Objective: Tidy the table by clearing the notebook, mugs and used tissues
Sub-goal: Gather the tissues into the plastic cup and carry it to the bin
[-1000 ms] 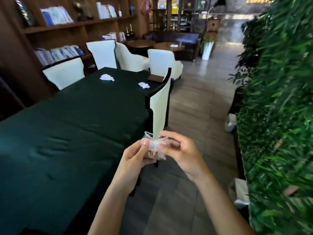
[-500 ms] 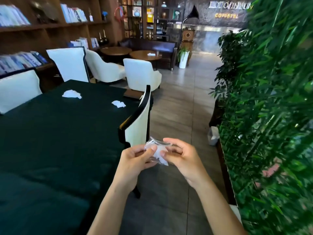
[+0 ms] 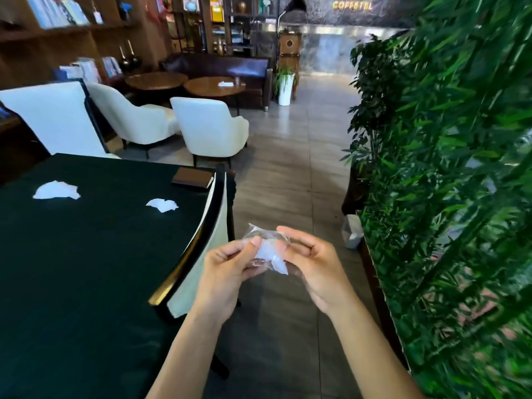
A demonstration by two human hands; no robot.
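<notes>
Both hands (image 3: 267, 263) pinch a crinkled, perhaps plastic-wrapped tissue (image 3: 269, 254), partly hidden.

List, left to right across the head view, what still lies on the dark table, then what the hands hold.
Larger crumpled tissue → smaller crumpled tissue → brown notebook at the table's far corner → left hand → clear plastic wrapper with white tissue → right hand.
</notes>
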